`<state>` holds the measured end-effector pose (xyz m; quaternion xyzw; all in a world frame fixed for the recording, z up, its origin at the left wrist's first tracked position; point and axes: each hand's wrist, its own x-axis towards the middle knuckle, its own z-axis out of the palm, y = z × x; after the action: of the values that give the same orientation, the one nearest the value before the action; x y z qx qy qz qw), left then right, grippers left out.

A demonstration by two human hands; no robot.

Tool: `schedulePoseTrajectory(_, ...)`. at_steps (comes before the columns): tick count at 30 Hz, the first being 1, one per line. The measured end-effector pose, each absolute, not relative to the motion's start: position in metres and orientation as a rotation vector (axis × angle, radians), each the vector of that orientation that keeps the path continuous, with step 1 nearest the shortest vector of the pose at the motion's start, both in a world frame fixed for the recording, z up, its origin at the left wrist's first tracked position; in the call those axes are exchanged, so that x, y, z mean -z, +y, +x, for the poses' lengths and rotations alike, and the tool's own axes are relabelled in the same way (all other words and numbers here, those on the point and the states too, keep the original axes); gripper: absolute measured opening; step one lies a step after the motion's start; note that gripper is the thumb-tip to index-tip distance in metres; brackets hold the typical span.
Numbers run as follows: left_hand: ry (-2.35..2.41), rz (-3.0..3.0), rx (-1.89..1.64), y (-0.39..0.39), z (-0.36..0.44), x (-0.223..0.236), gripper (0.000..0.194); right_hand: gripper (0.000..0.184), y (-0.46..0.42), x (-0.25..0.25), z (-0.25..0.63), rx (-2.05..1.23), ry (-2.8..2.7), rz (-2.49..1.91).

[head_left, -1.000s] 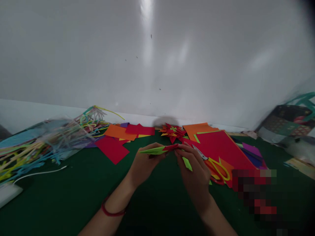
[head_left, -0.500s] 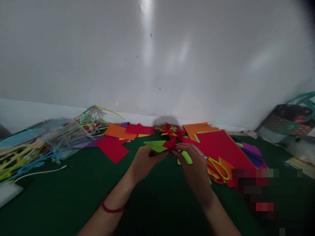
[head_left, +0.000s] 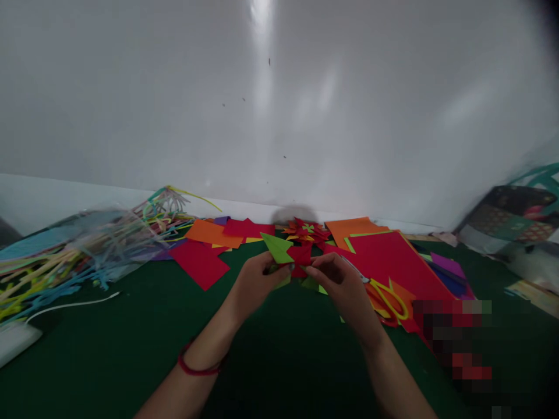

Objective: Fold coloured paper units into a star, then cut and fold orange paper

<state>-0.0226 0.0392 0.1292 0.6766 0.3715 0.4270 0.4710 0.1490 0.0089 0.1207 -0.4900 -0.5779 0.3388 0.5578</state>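
Observation:
Between my two hands is a folded paper flower [head_left: 300,256] with a red middle and bright green points, held up above the green tabletop. My left hand [head_left: 257,282] pinches its left side, the thumb pressing near the red part. On the other side my right hand [head_left: 343,285] grips the red edge between thumb and fingers. One green point rises to the upper left, and other green parts show below, partly covered by my fingers. Just behind lies a layered red and orange paper flower [head_left: 308,229] with a green centre.
Scissors with yellow and red handles [head_left: 391,302] lie right of my right hand, beside a large red sheet [head_left: 388,262]. Red paper [head_left: 200,265] and orange paper [head_left: 213,234] lie left. Bagged pipe cleaners [head_left: 96,250] fill the far left, near a white cable [head_left: 78,302].
The paper flower has been tilted from nearly edge-on so its red face and raised green point show. Both hands stay close together and keep hold of it.

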Motion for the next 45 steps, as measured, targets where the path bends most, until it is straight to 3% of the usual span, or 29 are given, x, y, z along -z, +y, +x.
schedulePoseTrajectory(31, 0.934, 1.636, -1.018, 0.0371, -0.0215, -0.1304, 0.023, 0.033, 0.0086, -0.1155, 0.149, -0.761, -1.464, -1.403)
schedulePoseTrajectory(42, 0.935, 1.527, -1.03, 0.0375, -0.0192, -0.1307, 0.025, 0.03, 0.0051, -0.1188, 0.1451, -0.646, -1.449, -1.412)
schedulePoseTrajectory(45, 0.918, 1.49, -1.027, 0.038, -0.0188, -0.1306, 0.026, 0.027, 0.0052, -0.121, 0.145, -0.746, -1.445, -1.395)
